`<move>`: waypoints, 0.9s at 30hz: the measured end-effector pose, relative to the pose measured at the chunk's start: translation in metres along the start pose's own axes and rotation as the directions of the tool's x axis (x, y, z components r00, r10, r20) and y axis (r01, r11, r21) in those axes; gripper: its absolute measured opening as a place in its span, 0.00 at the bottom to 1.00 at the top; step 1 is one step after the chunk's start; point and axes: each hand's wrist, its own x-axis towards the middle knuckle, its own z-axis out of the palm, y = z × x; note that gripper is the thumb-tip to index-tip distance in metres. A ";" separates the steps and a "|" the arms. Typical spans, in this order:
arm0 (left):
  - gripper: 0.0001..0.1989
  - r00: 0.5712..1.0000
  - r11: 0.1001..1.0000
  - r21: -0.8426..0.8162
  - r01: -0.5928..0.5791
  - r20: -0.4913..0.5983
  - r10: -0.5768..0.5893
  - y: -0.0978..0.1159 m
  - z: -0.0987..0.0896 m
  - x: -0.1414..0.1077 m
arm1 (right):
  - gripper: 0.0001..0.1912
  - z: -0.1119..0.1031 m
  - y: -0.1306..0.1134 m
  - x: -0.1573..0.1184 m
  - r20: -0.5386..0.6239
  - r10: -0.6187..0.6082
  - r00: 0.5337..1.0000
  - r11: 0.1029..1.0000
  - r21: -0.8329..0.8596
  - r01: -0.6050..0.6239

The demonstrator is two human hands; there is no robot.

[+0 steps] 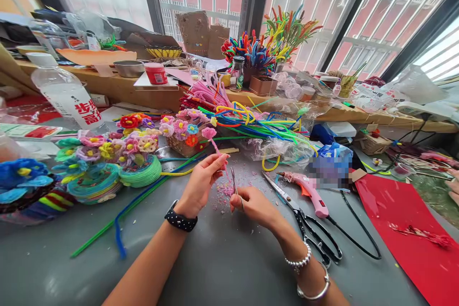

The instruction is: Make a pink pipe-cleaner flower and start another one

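A grey table [215,263] spreads beneath a worker's arms, a red sheet [387,210] lying at its right, large black-handled shears [294,204] and a pink glue gun [311,191] nearer the middle. Above the surface, the left hand [199,184] pinches a fuzzy pink flower [209,133] by its stem; the right hand [256,205] curls around small scissors [234,184], blades pointing up just beside that stem, near scattered pink clippings [225,191].

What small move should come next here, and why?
Probably bring the small scissors in the right hand to the pink chenille stem for a light trim: the left hand holds it up close by, and pink fuzz clippings lie on the gray tabletop below.
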 end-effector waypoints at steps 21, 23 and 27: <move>0.07 0.990 0.986 -0.090 0.139 0.051 -0.135 0.001 -0.001 0.000 | 0.25 0.012 -0.004 0.002 -0.266 0.008 0.964 1.000 0.021 -0.002; 0.07 0.991 0.987 -0.089 0.131 0.050 -0.126 0.001 -0.002 0.000 | 0.25 0.013 -0.004 0.002 -0.281 0.006 0.960 1.000 0.011 -0.004; 0.10 0.994 0.995 -0.019 0.102 0.047 -0.101 0.001 -0.001 -0.002 | 0.26 0.011 -0.004 0.002 -0.298 0.003 0.955 1.000 0.009 0.000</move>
